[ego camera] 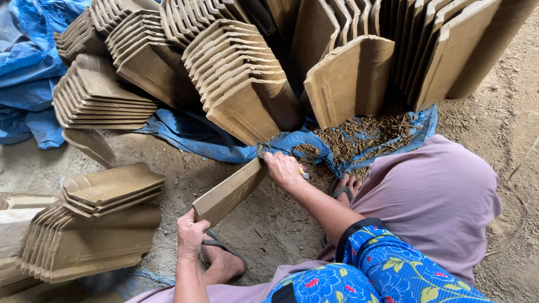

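Left hand (191,233) grips the near end of the grey-brown unfired clay roof tile (230,191), right hand (283,168) closed on its far edge above the dirt floor (269,224) (looks heavy, soft, easily dented, so best held at both ends).

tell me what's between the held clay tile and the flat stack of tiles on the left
Only bare dirt ground lies between the held tile and the flat stack, as the head view shows.
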